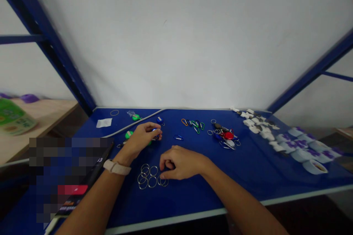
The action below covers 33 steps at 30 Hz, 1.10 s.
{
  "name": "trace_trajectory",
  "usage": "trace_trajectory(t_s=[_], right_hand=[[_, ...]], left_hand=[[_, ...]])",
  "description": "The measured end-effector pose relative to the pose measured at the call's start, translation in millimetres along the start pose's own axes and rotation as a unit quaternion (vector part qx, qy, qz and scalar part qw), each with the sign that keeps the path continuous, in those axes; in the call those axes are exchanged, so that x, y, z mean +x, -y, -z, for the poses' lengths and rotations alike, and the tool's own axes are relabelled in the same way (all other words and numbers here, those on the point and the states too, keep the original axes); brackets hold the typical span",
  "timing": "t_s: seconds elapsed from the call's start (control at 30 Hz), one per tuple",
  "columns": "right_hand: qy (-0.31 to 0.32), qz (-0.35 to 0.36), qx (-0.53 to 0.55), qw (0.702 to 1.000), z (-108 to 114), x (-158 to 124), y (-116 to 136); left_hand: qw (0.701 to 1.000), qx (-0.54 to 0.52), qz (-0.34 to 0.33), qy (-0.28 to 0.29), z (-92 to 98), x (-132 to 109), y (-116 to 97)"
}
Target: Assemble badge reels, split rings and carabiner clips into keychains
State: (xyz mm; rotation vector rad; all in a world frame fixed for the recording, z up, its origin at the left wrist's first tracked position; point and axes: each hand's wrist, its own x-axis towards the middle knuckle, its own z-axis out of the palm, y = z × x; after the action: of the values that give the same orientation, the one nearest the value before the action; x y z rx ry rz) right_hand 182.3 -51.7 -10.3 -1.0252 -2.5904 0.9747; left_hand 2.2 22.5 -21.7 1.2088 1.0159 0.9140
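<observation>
My left hand [145, 136], with a pale strap at the wrist, is closed on a small round blue badge reel [156, 130], which its fingers partly cover. Green badge reels [128, 134] lie beside and beneath this hand. My right hand [179, 163] hovers at the right end of a cluster of metal split rings [152, 181]. Its fingers are curled, with a gap between thumb and forefinger and nothing visible in it. The thumb tip overlaps one ring; I cannot tell whether it touches. A blue carabiner [179, 137] lies beyond the right hand.
Several coloured carabiners [196, 124] lie further back. Right of them is a pile of badge reels [228, 136] with rings. White pieces [259, 123] and white cups [314, 166] line the right side. A cable [127, 124] crosses the back left, near a white paper [104, 123].
</observation>
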Motion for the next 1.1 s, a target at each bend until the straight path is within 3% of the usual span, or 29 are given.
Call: trace_trajectory(t_s=[0.2,0.33,0.53,0.77,1.1], right_hand=[[0.006,0.013,-0.04,0.999,-5,3,6],[-0.022,0.002,0.018,1.0,-3,2,5],[-0.161,-0.062,0.105,0.979,11,-4,-2],[-0.324,-0.102,0.171,0.925,18,-4,-22],[-0.336,-0.104,0.171,0.92,14,-2,-26]], left_hand=[[1.0,0.013,-0.007,0.001,0.2,4,7],[1.0,0.006,-0.022,0.008,1.1,5,10],[0.997,0.035,-0.036,0.056,-3.4,-7,-7],[0.988,0.06,-0.033,0.141,-8.7,-17,-18],[0.982,0.052,-0.043,0.178,-9.4,-18,-19]])
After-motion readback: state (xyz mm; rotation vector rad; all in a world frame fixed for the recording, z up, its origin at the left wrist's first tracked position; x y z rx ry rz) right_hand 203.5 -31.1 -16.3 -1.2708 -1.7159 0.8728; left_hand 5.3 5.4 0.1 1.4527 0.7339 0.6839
